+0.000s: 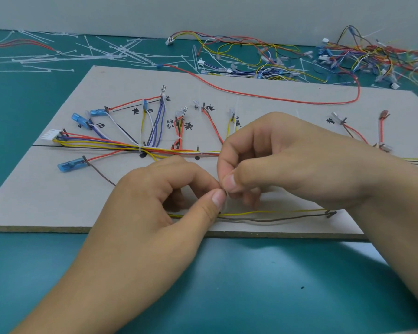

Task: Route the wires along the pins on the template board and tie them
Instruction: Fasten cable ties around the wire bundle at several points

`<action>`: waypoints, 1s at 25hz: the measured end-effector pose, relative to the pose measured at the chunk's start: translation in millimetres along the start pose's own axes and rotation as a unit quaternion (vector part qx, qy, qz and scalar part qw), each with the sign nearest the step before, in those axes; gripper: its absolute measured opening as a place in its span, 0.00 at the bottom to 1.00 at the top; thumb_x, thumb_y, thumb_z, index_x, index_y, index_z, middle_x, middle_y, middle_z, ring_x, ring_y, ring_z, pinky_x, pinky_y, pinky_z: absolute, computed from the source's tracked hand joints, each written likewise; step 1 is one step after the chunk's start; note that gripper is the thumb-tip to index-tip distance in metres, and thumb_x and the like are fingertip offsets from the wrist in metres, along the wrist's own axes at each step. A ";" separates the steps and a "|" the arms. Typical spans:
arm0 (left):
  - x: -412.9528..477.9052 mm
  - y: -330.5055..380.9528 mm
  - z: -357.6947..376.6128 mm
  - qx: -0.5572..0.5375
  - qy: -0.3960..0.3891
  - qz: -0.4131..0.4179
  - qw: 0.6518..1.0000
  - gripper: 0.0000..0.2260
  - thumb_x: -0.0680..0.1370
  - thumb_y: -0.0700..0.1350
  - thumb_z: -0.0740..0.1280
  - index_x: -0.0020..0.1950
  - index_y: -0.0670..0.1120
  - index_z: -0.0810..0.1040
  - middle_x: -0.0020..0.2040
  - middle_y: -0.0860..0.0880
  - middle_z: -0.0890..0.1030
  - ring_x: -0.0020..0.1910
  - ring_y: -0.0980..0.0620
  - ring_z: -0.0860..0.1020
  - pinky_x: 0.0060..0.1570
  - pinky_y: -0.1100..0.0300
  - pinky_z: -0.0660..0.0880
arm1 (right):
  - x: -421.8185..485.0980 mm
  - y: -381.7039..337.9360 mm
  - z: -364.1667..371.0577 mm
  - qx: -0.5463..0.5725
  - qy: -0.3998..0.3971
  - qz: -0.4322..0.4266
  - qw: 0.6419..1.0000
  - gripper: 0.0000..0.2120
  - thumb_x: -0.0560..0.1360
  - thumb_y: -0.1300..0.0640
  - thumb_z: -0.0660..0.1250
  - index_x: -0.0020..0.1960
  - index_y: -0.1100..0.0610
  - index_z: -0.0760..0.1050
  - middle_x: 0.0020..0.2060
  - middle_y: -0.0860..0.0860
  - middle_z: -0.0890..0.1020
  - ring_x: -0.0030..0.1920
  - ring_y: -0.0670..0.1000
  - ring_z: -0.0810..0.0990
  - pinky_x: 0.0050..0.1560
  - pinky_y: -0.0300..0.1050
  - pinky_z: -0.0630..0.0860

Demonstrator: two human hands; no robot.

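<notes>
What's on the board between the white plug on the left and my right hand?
A tied bundle of coloured wires, seen in the head view.

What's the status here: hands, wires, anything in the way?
Both hands, left hand and right hand, pinching what looks like a cable tie. Beneath it, yellow wire and brown wire along template board near edge. Nothing in the way.
</notes>
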State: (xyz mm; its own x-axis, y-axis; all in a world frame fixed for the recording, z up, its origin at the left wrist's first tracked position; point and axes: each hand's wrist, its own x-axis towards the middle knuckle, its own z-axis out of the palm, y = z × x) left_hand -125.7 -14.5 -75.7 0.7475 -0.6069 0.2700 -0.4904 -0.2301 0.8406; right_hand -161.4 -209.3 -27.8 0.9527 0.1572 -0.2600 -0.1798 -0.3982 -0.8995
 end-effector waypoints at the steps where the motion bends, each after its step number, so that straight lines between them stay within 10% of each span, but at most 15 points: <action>1: -1.2 0.3 -0.2 0.010 0.003 -0.003 1.000 0.03 0.73 0.47 0.72 0.40 0.49 0.83 0.32 0.65 0.74 0.33 0.68 0.74 0.35 0.79 0.66 | 0.2 0.2 0.2 -0.002 -0.001 -0.001 1.000 0.11 0.75 0.71 0.66 0.38 0.60 0.81 0.30 0.51 0.80 0.31 0.48 0.78 0.35 0.41 0.76; 8: -3.4 -1.2 -1.8 0.110 -0.026 -0.015 0.993 0.06 0.73 0.58 0.68 0.40 0.58 0.80 0.43 0.56 0.79 0.43 0.54 0.78 0.44 0.52 0.73 | 1.9 2.6 -5.3 0.001 0.077 -0.046 0.996 0.07 0.69 0.63 0.67 0.35 0.56 0.81 0.29 0.51 0.80 0.29 0.48 0.77 0.33 0.40 0.75; 25: -7.8 1.1 0.6 0.259 -0.032 0.040 0.964 0.07 0.75 0.56 0.62 0.40 0.57 0.75 0.36 0.60 0.73 0.40 0.56 0.73 0.43 0.48 0.67 | 14.0 11.2 -5.6 -0.173 0.263 -0.076 0.946 0.05 0.69 0.57 0.65 0.38 0.54 0.79 0.30 0.50 0.82 0.32 0.53 0.81 0.36 0.56 0.81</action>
State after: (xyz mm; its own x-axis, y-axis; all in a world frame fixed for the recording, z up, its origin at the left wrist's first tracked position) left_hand -132.4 -10.5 -77.2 0.6776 -0.6797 0.2808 -0.7154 -0.5208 0.4658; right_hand -148.7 -216.6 -39.6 0.9676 -0.1992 0.1551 -0.0271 -0.6929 -0.7205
